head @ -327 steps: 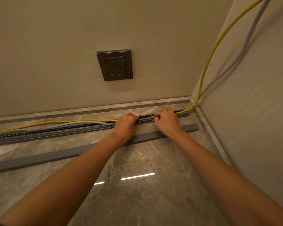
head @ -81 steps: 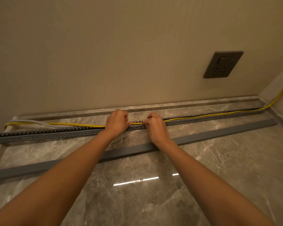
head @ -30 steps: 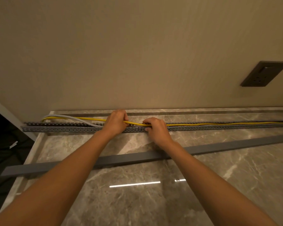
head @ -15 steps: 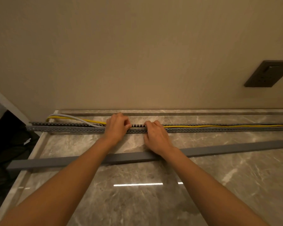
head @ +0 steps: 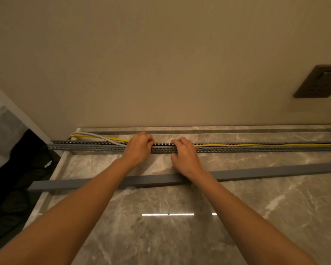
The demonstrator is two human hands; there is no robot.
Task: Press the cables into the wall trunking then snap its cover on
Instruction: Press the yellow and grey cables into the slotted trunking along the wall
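A grey slotted trunking (head: 88, 147) lies along the marble ledge near the wall. A yellow cable (head: 256, 144) runs inside it on the right. Left of my hands the yellow cable and a grey-white cable (head: 96, 135) still arch out above the trunking. My left hand (head: 139, 148) and my right hand (head: 183, 153) rest side by side on the trunking, fingers curled down over its top where the cables pass. The flat grey cover (head: 266, 171) lies loose on the ledge, closer to me, under my forearms.
A dark wall socket (head: 319, 81) sits on the beige wall at the right. The marble ledge (head: 237, 217) ends at the left, where a dark gap (head: 17, 178) drops away. The trunking's left end overhangs that edge.
My hands have shifted left along the trunking. The yellow cable between them, lifted a second ago, now lies pressed down in the channel.
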